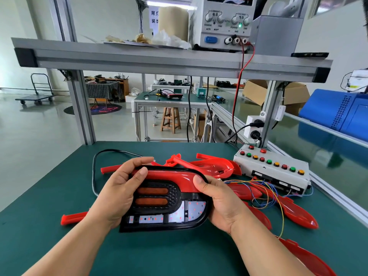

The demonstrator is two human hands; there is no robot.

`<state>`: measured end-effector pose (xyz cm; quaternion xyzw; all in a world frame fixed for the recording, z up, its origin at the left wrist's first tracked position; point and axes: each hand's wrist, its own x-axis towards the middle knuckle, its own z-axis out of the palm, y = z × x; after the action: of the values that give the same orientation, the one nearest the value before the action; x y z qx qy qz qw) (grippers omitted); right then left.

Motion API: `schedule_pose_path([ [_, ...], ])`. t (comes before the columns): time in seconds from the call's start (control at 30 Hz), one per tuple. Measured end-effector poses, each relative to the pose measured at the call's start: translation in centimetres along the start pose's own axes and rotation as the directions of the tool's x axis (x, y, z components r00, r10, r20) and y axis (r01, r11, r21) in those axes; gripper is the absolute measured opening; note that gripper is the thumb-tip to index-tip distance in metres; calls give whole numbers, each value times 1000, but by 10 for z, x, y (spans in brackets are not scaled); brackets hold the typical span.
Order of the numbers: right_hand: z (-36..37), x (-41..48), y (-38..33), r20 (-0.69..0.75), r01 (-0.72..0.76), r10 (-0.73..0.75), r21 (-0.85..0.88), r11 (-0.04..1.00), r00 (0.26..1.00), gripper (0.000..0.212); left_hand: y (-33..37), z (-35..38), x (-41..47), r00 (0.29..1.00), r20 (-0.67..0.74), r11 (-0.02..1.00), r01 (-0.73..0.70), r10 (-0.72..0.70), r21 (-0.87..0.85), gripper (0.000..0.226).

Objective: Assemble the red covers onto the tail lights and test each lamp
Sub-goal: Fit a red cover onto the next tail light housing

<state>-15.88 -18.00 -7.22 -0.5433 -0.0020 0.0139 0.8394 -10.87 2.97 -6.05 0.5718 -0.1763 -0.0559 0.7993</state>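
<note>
A black tail light (159,208) with two orange strips and a white LED board is held above the green table. A red cover (175,175) lies along its top edge and curves down its right side. My left hand (119,188) grips the light's left end, thumb pressing on the cover. My right hand (217,200) grips the right end, thumb on the cover's curve. Several small red LEDs glow on the board.
Several loose red covers (211,164) lie behind and to the right, one (73,218) at the left. A white test box (272,172) with coloured buttons and thin wires (264,194) stands at the right. A black cable (95,172) loops at the left. A power supply (223,22) sits on the shelf.
</note>
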Motion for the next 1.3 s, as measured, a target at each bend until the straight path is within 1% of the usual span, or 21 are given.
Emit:
schedule_pose_path([
  [0.1, 0, -1, -1, 13, 12, -12, 27, 1000, 1000, 23, 1, -2, 1, 1000, 20, 998, -3, 4, -55, 40],
  [0.17, 1, -1, -1, 20, 26, -27, 39, 999, 999, 20, 1, -3, 0, 1000, 26, 998, -1, 3, -66, 42],
  [0.4, 3, 0, -2, 18, 50, -51, 72, 996, 999, 18, 3, -1, -1, 1000, 5, 996, 5, -4, -84, 35],
  [0.57, 2, 2, -2, 19, 75, -76, 29, 997, 997, 18, 3, -1, 1, 999, -6, 995, 33, -34, -97, 29],
  [0.63, 2, 3, -1, -2, 86, -86, -28, 996, 996, 25, 1, 0, 1, 998, -34, 995, 55, -58, -81, 23],
  [0.67, 2, 3, -1, -15, 81, -82, -55, 995, 997, 32, 0, 0, 1, 997, -41, 995, 69, -72, -70, 19],
  [0.73, 1, 2, -2, -27, 57, -59, -86, 995, 998, 44, -2, 1, 1, 994, -50, 994, 98, -101, -50, 18],
  [0.87, -1, 1, -1, -13, -8, 7, -82, 997, 1000, 52, -3, 2, 0, 992, -29, 991, 120, -122, -55, 12],
  [0.9, -1, 0, 0, -3, -22, 22, -75, 997, 1000, 50, -3, 2, -1, 992, -12, 991, 121, -122, -59, 12],
  [0.97, -2, 0, 1, 16, -38, 39, -52, 998, 999, 41, -3, 3, -2, 993, 15, 992, 118, -117, -51, 19],
  [1.03, -2, -1, 0, 26, -38, 39, -30, 999, 999, 34, -3, 3, -2, 995, 12, 994, 101, -101, -47, 20],
  [1.17, -1, 0, 0, 12, -9, 9, -8, 1000, 1000, 42, -4, 2, -1, 998, 7, 997, 62, -61, -52, 22],
  [1.3, 1, 2, 0, -9, 19, -19, -12, 1000, 1000, 32, -2, 1, 1, 999, -4, 997, 54, -54, -47, 20],
])
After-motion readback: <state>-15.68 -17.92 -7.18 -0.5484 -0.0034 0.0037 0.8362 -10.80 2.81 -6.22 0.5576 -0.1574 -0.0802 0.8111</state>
